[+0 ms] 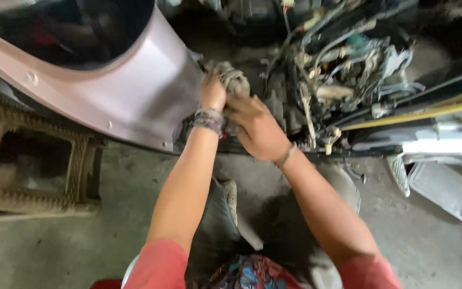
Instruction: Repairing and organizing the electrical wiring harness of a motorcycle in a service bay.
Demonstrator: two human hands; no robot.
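the pink scooter body panel (135,91) fills ten o'clock, one piece, curving down toward the middle. below it at eight o'clock sits one brown woven-look plastic stool (33,160). at two o'clock one exposed engine bay holds a tangle of wiring harness (348,69), too many strands to count, with one yellow rod (418,113) running out toward three o'clock. two bare forearms rise from six o'clock. the left hand (213,92) is clenched around a grey rag (232,80) at the centre, just above twelve of the wrists; the right hand (256,127) presses beside it, fingers curled against the same dirty part, though whether it grips anything i cannot tell. one rag only. wiping here would likely go best with short firm strokes, keeping the cloth bunched and clear of loose wires.
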